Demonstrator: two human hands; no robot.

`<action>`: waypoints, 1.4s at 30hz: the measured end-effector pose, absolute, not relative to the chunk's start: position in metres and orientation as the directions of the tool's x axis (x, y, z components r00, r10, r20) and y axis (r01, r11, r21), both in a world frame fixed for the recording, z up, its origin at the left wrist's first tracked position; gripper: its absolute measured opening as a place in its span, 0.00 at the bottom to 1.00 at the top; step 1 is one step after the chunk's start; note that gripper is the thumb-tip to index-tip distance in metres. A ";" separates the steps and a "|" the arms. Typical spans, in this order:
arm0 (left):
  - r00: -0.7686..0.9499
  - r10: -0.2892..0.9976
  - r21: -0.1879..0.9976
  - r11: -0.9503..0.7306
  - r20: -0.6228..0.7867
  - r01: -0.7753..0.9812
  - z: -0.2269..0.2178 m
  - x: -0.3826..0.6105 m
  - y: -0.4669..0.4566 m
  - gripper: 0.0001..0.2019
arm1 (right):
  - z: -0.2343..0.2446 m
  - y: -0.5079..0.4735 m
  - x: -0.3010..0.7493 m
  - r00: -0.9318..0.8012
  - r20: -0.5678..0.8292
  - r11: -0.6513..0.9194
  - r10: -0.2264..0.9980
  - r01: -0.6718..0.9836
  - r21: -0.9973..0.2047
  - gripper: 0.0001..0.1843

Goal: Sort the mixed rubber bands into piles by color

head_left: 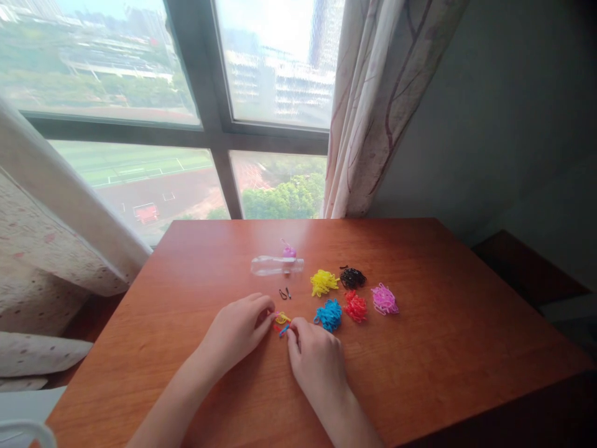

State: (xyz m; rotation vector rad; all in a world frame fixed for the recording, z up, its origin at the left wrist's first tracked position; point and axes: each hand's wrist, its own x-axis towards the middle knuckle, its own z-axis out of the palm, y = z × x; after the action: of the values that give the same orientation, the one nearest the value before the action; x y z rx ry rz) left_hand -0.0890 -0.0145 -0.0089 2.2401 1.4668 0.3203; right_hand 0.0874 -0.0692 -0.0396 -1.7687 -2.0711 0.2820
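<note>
Both hands meet over the wooden table (209, 379), pinched around a few small coloured rubber bands (282, 318) in yellow, red and blue. My left hand (242, 320) closes thumb and forefinger at the left end of them, where a bit of pink shows. From the right, my right hand (317, 351) is closed in a pinch at the red and blue ends. Whether the bands are linked or lie loose is too small to tell. Just beyond the fingers lie two black bands (285, 294). A blue pile of bands (329, 315) is right beside my right hand.
Further right are piles of yellow bands (324, 282), black bands (353, 278), red bands (355, 306) and pink bands (385, 299). A clear plastic bottle (270, 266) lies on its side, with a purple object (289, 251) behind it. Curtains (364, 124) flank the window.
</note>
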 end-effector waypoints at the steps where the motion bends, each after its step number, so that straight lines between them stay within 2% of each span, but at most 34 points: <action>1: 0.410 0.911 0.481 -0.340 -0.045 0.808 -0.009 -0.090 -0.014 0.06 | -0.040 -0.069 0.087 -0.116 0.173 0.177 0.978 0.901 -0.396 0.07; 10: 0.429 0.900 0.470 -0.345 -0.079 0.812 -0.003 -0.091 -0.016 0.07 | -0.037 -0.072 0.096 -0.068 0.228 0.169 0.971 0.870 -0.463 0.07; 18: 0.483 0.873 0.523 -0.381 -0.068 0.762 -0.002 -0.078 -0.021 0.05 | -0.031 -0.070 0.098 -0.087 0.281 0.220 0.956 0.844 -0.489 0.08; 27: 0.480 0.876 0.504 -0.394 -0.048 0.769 -0.009 -0.079 -0.021 0.06 | -0.034 -0.070 0.099 -0.080 0.309 0.236 0.948 0.828 -0.509 0.10; 35: 0.505 0.862 0.573 -0.391 -0.045 0.720 -0.007 -0.073 -0.022 0.08 | -0.030 -0.071 0.098 -0.105 0.331 0.288 0.938 0.766 -0.574 0.11; 42: 0.473 0.879 0.509 -0.381 -0.059 0.772 -0.006 -0.074 -0.018 0.07 | -0.034 -0.071 0.099 -0.074 0.338 0.264 0.938 0.786 -0.560 0.12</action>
State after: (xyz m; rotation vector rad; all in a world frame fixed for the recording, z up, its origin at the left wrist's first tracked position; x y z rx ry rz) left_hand -0.0739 -0.0185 -0.0061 2.2527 1.3711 0.3042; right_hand 0.0993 -0.0709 -0.0338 -1.5586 -1.8936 0.3040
